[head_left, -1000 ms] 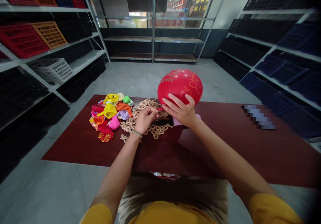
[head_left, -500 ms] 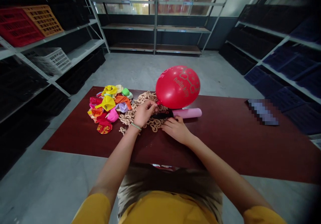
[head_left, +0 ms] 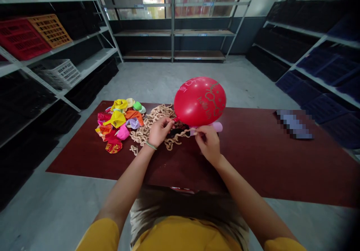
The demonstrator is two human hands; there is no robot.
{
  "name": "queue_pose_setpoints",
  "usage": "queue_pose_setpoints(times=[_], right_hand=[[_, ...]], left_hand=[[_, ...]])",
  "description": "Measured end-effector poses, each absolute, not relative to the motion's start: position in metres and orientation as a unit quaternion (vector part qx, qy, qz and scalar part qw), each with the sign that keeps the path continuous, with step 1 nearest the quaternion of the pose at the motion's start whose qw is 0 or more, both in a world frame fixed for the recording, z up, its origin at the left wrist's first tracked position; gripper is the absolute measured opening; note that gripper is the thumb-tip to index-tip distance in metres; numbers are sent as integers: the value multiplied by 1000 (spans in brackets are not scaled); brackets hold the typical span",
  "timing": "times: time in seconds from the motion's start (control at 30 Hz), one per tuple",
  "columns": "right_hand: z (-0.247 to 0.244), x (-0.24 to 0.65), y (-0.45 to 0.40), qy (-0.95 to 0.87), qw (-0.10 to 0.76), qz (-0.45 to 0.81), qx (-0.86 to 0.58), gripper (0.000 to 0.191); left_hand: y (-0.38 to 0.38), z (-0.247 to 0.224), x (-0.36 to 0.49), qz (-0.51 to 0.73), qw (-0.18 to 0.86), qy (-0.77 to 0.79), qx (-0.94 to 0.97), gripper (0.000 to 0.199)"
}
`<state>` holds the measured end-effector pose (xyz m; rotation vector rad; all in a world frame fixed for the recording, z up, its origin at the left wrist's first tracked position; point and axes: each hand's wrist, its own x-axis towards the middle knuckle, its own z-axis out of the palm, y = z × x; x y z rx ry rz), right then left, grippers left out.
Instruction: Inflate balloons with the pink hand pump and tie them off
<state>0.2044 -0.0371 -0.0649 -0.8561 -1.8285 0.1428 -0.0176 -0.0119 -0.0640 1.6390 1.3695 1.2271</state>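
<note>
My left hand (head_left: 161, 132) is closed, its thumb and fingers pinching the neck of an inflated red balloon (head_left: 197, 102) printed with "hello kitty". Between the fingertips of my right hand (head_left: 208, 142) is the end of a tan curly string (head_left: 184, 133), lifted off a pile of tan curly strings (head_left: 149, 128). Partly hidden behind my right hand and the balloon lies a pink and black balloon pump (head_left: 217, 126). Left of the pile is a heap of uninflated balloons (head_left: 117, 119) in several colours.
The dark red-brown table (head_left: 253, 161) spans the view. A blurred-out phone-like object (head_left: 294, 124) lies on its right side. Shelves with crates, among them a white basket (head_left: 63, 72), stand left and right; another rack (head_left: 173, 33) is at the back.
My right hand has risen from the pile with a curly string pinched in it. My left hand keeps the balloon's neck, and the balloon has turned slightly.
</note>
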Motion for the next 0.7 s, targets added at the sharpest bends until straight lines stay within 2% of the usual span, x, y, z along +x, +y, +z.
queue_pose_setpoints(times=[0.1, 0.3, 0.47, 0.7], right_hand=[[-63, 211, -32, -734, 567, 51, -370, 15], [-46, 215, -29, -736, 560, 48, -378, 10], [3, 218, -25, -730, 542, 107, -403, 8], [76, 217, -2, -722, 502, 261, -398, 17]], left_hand=[[-13, -64, -17, 474, 333, 525, 623, 27], [-13, -67, -17, 476, 318, 536, 621, 29], [-12, -66, -18, 476, 329, 527, 622, 30], [-14, -62, -17, 498, 331, 517, 613, 29]])
